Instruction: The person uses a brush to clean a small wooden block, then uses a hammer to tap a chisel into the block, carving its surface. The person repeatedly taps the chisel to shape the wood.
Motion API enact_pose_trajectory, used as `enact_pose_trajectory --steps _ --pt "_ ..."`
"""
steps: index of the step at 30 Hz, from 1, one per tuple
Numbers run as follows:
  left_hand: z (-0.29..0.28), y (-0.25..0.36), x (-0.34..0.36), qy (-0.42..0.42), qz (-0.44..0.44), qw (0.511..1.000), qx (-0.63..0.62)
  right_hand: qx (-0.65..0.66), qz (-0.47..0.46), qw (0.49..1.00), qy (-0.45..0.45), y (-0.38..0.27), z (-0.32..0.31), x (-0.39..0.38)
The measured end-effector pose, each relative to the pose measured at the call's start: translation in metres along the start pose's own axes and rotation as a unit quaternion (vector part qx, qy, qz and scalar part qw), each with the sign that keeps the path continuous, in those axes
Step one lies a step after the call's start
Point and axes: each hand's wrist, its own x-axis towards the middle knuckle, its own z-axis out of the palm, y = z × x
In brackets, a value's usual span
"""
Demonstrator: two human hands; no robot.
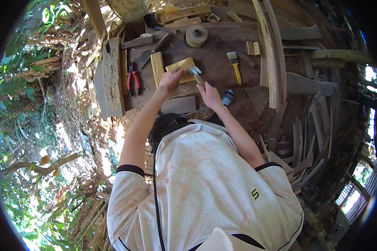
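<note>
My right hand [210, 96] is closed around the wooden handle of a hammer [199, 78]. The hammer's metal head lies over the right part of a small pale wooden block [187, 62]. At the block's near left edge, my left hand [171, 80] grips it with bent fingers; whether they also pinch something small cannot be made out. Just left of the block is another pale wooden piece [157, 66]. A dark bottle with a grey label [227, 98] lies close to my right wrist.
Red-handled pliers [133, 80] lie at the left, beside a rough thick plank [112, 79]. A round wooden spool-like thing [196, 37] stands farther back. To the right are a yellow-handled paintbrush [234, 69] and long upright-leaning timber strips [270, 62]. A flat grey board [179, 104] lies near me.
</note>
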Motion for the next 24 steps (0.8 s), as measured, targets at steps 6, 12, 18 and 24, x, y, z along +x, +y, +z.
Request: enact_pose_trajectory --steps 6,12,18,24 --pt "0.004 -0.005 0.001 0.028 -0.069 0.993 -0.086 0.001 -0.003 1.000 -0.010 -0.001 -0.001 0.001" --pt "0.003 -0.004 0.001 0.042 -0.063 0.993 -0.094 -0.007 -0.011 1.000 -0.019 0.001 -0.001 0.003" --pt "0.000 -0.007 0.005 0.042 0.035 0.998 -0.020 -0.004 -0.016 1.000 -0.016 0.006 0.000 0.004" --pt "0.006 0.004 0.002 0.066 -0.185 0.963 -0.186 -0.005 -0.016 1.000 -0.019 0.004 -0.002 0.004"
